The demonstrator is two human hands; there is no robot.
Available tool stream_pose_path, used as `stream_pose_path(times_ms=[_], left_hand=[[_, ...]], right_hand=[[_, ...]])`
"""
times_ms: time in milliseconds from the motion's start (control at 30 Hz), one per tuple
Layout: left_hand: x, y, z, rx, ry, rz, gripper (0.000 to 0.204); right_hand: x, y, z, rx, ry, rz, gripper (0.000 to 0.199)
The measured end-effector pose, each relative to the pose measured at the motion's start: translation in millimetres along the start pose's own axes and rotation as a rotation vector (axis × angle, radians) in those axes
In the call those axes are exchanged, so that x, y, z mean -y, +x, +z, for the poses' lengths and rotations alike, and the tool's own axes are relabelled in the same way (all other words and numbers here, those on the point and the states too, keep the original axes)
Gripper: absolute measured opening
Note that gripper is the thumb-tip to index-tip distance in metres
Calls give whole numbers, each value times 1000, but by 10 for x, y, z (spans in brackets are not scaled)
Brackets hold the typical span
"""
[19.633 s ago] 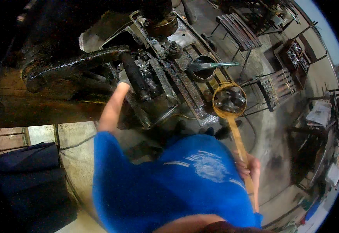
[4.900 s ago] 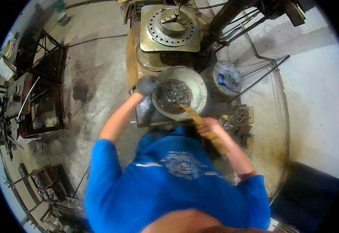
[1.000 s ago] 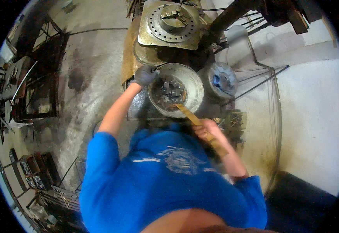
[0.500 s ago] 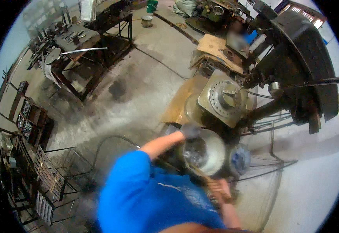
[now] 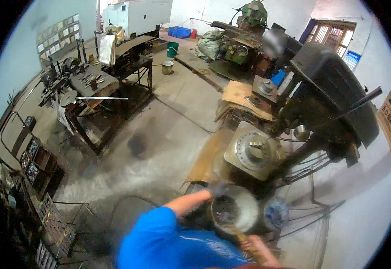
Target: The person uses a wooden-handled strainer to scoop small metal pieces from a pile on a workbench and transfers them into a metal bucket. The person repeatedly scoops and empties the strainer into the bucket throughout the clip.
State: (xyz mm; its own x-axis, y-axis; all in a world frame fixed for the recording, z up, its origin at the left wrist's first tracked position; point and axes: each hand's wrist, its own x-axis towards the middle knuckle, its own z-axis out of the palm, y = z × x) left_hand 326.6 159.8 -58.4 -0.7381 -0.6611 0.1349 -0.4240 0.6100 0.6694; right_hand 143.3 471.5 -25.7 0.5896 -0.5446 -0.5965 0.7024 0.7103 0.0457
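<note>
Handle (image 5: 239,233) clasped in right hand (image 5: 254,245) | left hand (image 5: 218,189) by bucket (image 5: 250,210) rim, grip blurred, can't tell | keep bucket steady

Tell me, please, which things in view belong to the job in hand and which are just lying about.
In use:
large metal bucket, gloved left hand at its rim
yellowish handle, gripped by the right hand, at the bucket

Lying about:
green bucket
blue crate
pale sacks
small pail on the floor
</note>
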Motion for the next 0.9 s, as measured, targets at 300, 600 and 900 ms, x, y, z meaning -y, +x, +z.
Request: stream_pose_path(times_ms=[300,600,900], left_hand=[[38,-44,129,23,-180,72,36],[286,55,131,72,-179,-1,36],[-69,15,-91,50,-94,-75,37]], right_hand=[[-608,22,945,310,886,-78,27],[-838,6,828,116,465,-395,22],[-557,59,873,-117,405,-418,28]])
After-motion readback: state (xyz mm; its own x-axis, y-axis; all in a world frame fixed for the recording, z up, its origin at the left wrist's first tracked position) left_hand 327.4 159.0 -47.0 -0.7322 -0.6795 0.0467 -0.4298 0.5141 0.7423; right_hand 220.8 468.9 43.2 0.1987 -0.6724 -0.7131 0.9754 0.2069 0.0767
